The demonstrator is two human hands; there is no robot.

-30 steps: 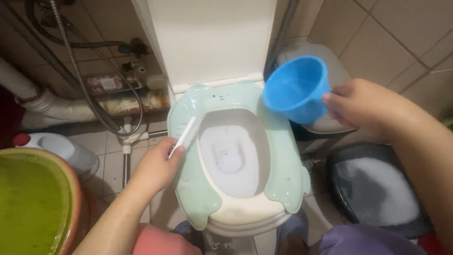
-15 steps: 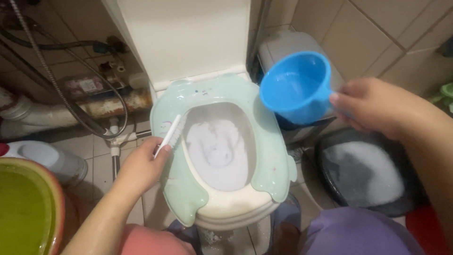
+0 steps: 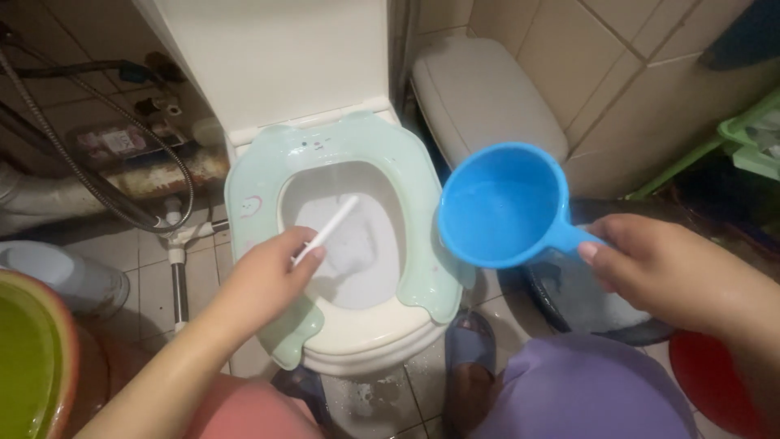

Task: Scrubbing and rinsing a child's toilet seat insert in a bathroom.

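We look down on a toilet whose pale green seat cover (image 3: 422, 211) rings an open bowl (image 3: 357, 252) holding whitish, foamy water. Our left hand (image 3: 268, 280) is clenched around the handle end of a slim white brush (image 3: 329, 230), which lies just over the bowl's left half; its long axis runs on a slant from our fingers up and to the right, so that the far end points at the middle of the bowl, and we cannot tell whether the bristles touch the water or the porcelain. Our right hand (image 3: 658, 272) grips the short handle of a blue plastic dipper (image 3: 500, 203), held in the air just beyond the right edge of the seat and tilted so that its mouth faces us; a thin film of water seems to line its inside, though how much it holds is hard to say. The left hand is plainly the nearer one to the bowl, the dipper standing beside it and not over it. Around us are a lidded white bin (image 3: 479, 102) against the tiled wall, a dark basin (image 3: 569, 305) half hidden behind our right hand, with what is in it out of view, a green basin (image 3: 28, 349) at the far left, and a metal shower hose (image 3: 89, 175).
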